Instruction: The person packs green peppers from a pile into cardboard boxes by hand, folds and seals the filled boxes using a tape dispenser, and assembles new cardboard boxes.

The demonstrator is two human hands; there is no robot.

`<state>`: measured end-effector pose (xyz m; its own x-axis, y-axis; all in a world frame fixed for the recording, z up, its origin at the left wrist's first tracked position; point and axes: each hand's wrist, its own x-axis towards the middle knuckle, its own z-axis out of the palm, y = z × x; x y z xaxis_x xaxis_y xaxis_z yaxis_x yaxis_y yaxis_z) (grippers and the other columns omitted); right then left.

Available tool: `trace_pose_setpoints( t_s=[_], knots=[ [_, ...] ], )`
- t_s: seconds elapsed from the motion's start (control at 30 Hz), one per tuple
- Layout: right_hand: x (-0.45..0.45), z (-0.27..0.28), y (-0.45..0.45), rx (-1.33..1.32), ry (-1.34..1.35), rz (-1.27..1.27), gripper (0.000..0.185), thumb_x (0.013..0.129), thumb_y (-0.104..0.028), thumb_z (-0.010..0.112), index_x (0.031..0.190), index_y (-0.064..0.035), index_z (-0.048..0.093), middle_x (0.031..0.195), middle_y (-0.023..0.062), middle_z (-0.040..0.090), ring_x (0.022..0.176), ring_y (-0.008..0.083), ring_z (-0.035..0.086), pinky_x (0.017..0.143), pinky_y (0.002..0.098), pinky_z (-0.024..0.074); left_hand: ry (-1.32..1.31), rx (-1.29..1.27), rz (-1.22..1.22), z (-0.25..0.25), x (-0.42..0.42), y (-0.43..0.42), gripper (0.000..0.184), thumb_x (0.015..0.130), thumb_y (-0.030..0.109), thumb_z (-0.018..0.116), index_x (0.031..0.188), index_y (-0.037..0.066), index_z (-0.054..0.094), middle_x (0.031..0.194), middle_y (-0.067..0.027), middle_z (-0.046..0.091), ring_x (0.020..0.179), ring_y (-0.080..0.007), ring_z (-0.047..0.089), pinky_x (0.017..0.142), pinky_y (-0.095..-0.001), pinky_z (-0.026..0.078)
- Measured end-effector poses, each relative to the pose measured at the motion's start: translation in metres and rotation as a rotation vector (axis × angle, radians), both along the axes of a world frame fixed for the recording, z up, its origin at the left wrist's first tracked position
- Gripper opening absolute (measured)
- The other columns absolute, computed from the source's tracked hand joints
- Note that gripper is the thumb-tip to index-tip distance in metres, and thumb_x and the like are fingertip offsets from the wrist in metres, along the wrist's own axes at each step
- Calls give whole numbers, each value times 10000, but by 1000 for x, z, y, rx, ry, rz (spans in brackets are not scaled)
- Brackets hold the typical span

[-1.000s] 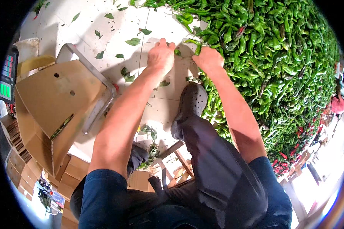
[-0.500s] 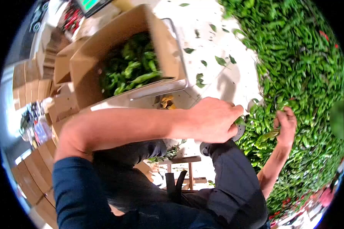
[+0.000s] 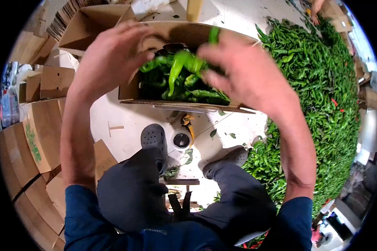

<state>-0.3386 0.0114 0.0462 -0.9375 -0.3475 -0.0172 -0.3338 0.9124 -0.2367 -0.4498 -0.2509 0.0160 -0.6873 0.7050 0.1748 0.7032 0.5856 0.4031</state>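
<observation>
My left hand [image 3: 115,52] is over the left side of a cardboard box [image 3: 222,31], fingers and thumb apart, holding nothing. My right hand [image 3: 243,69] is above the box's right side, smeared by motion, its fingers apart. Between the hands a bright green pepper [image 3: 178,69] shows above the others, seemingly loose. Another green pepper [image 3: 214,35] sticks up beside my right hand; whether the hand touches it I cannot tell. Green peppers [image 3: 205,94] lie in the box below.
A large heap of green peppers [image 3: 322,92], with a few red ones, spreads along the right. Cardboard boxes [image 3: 44,134] line the left. A white round container [image 3: 181,141] stands on the floor between my shoes. Another person's hand [image 3: 315,14] is at the far top right.
My view has turned toward the box. Both hands have moved over it; my right hand has left the heap, where it was gripping peppers, and both hands have opened.
</observation>
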Motion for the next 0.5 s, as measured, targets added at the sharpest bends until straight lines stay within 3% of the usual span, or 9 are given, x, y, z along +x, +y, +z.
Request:
trace_pose_setpoints(
  t_s=[0.03,0.07,0.1,0.13,0.2,0.27,0.4,0.5],
  knots=[
    [-1,-10,0,56,-353,9,399,869,-280,721,1190,-52,658,1040,183,662,1034,335,666,869,457,547,-40,182,98,-2,5,-8,358,987,167,630,1334,78,618,1283,-103,662,1185,-233,615,991,-360,504],
    [2,-24,7,-2,-415,-4,456,865,-273,730,1265,-71,647,1140,187,667,1042,347,669,900,454,546,-75,363,195,-5,7,-17,360,990,161,627,1339,77,616,1293,-112,658,1198,-236,613,1004,-360,503],
    [5,-31,14,-160,-172,-12,455,866,-236,737,1284,-82,646,1163,174,676,1029,314,683,894,416,554,-166,587,249,-12,6,-31,338,968,154,665,1291,57,642,1192,-122,698,1133,-210,657,964,-327,531],
    [9,-35,19,-319,66,-22,460,867,-198,745,1303,-94,645,1185,161,686,1015,281,697,888,379,562,-181,631,279,-19,10,-46,330,977,146,651,1291,49,639,1188,-125,697,1130,-203,657,962,-323,533],
    [30,-25,26,-755,45,-576,359,896,-108,725,1245,-44,668,1153,115,706,977,194,696,863,302,558,-209,721,334,-34,19,-70,314,993,132,623,1291,33,634,1181,-129,697,1123,-189,656,957,-316,535],
    [46,-34,51,-844,222,-733,266,936,-63,684,1192,6,676,1080,88,710,958,141,673,825,267,553,-268,755,398,-56,18,-91,286,1007,114,593,1270,9,634,1160,-124,697,1081,-188,663,941,-324,537],
    [71,-69,93,-631,277,-981,205,960,-58,643,1140,36,670,984,90,706,841,139,669,765,265,550,-420,789,488,-68,20,-101,248,994,59,589,1228,-11,637,1117,-112,688,1016,-179,656,923,-316,524],
    [84,-88,103,-798,249,-1031,154,967,-68,637,1078,36,665,850,55,664,737,106,616,674,247,517,-462,808,435,-72,25,-97,271,1015,70,550,1264,-17,609,1134,-116,673,997,-164,641,881,-315,522]
  ],
)
